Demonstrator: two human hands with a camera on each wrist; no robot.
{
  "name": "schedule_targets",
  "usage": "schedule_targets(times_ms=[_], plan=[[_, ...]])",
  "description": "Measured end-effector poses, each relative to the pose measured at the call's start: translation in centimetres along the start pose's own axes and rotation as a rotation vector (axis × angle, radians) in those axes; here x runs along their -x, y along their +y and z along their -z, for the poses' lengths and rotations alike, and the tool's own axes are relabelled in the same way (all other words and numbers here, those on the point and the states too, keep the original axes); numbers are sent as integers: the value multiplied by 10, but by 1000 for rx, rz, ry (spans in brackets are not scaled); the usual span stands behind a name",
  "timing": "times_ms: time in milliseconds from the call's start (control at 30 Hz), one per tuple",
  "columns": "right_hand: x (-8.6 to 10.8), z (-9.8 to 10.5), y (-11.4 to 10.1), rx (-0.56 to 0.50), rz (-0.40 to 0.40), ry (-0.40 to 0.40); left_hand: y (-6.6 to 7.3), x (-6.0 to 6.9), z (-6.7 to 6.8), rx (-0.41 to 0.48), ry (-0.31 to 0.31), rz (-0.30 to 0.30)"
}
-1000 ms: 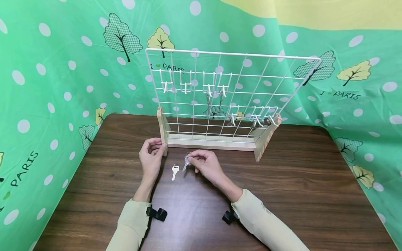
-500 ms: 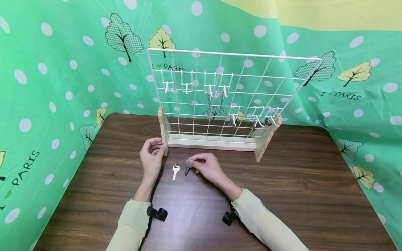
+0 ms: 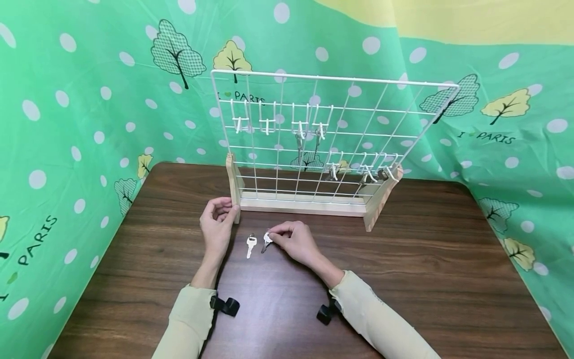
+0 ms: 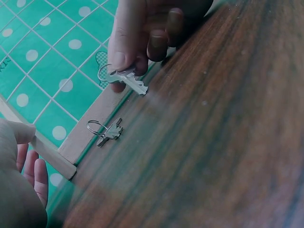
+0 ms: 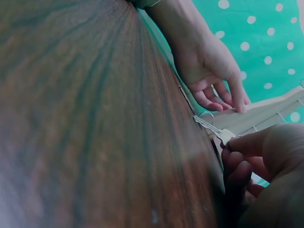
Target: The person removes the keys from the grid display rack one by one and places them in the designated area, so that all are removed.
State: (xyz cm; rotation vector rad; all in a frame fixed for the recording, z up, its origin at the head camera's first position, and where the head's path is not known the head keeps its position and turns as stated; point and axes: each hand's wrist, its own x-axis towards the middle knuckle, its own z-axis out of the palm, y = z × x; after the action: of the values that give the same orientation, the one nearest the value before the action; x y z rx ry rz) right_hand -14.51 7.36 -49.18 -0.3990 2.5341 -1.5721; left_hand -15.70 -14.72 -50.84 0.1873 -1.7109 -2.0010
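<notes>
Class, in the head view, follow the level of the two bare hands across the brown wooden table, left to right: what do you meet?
Bare left hand, silver metal key lying loose, second silver metal key, bare right hand pinching that second key, pale wooden right-hand rack support.

- Place type: screened tabletop station; whether home, lab or office cannot be determined.
- Enclosure: green fabric (image 3: 107, 65), printed with dots, trees and "PARIS" lettering, behind and on both sides.
- Surface (image 3: 426, 274): dark wood-grain top.
- Equipment: two black wrist-worn units (image 3: 230, 306).
</notes>
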Motion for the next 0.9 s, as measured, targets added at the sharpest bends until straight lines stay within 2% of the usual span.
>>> schedule_targets(times_ms=[300, 567, 900], plan=[[1, -3, 5, 58, 46, 25, -1, 1, 0, -2, 3, -6], [2, -4, 5, 136, 130, 44, -1, 1, -1, 25, 7, -26], [3, -5, 6, 186, 156, 38, 3, 1, -1, -1, 6, -11]])
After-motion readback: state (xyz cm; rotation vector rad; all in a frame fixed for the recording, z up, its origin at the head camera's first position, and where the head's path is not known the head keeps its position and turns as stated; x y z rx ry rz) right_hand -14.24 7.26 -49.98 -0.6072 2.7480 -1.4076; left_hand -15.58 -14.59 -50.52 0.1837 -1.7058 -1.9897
